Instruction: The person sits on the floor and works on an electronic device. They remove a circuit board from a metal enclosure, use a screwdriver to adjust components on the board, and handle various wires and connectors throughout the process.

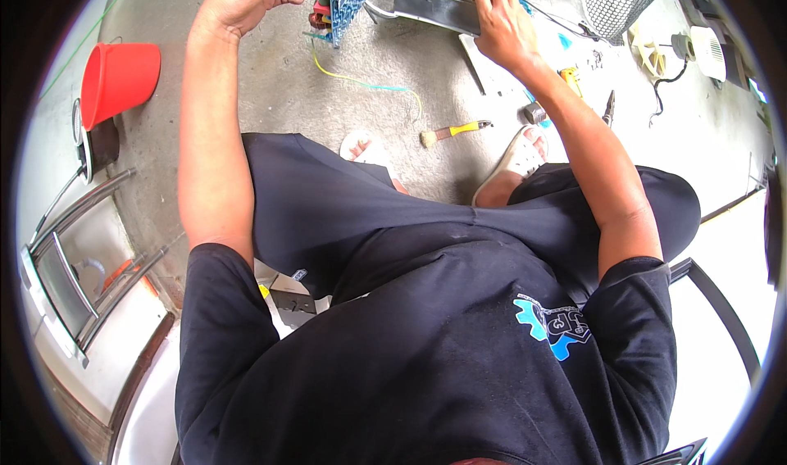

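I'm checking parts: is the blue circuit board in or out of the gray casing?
Out: floor shows between the circuit board and the casing under the right hand.

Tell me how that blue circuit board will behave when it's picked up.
The blue circuit board will probably feel stiff, since its visible edge looks straight, without sagging. It is likely fragile to squeeze, with small exposed parts standing on its face. The thin yellow-green wire near its lower corner curves loosely, so it looks floppy and, if attached, may trail.
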A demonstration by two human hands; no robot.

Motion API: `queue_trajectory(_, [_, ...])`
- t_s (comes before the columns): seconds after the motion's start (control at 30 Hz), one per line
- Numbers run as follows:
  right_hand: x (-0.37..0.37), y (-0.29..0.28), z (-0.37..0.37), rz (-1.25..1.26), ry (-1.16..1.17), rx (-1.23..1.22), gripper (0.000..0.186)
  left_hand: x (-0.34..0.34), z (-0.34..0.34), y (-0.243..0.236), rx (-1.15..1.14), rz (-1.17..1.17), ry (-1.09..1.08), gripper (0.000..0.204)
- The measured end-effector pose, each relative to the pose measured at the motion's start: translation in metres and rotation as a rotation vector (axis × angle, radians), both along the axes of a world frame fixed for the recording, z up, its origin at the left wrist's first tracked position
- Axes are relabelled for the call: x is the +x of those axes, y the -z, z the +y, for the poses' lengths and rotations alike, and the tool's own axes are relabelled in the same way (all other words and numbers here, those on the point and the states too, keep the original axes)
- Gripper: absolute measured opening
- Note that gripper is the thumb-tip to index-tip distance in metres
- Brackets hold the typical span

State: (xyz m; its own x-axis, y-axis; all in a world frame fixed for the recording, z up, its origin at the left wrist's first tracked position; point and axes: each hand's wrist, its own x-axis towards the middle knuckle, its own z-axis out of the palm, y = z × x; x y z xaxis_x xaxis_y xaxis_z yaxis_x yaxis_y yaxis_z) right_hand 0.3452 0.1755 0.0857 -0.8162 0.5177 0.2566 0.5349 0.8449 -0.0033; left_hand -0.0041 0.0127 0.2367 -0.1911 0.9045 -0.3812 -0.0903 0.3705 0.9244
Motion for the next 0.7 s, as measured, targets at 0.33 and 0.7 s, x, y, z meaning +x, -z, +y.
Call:
queue_trajectory(0.33, [-0.011,-0.056,-0.005,0.064,0.191,-0.221,0.042,-0.007,-0.005,-0.028,0.062,0.085,-0.054,0.034])
queue_trajectory(0.7, [0.041,0.036,0.023,0.07,0.239,-1.754,0.011,-0.028,-0.014,-0.04,0.069,0.054,-0.082,0.032])
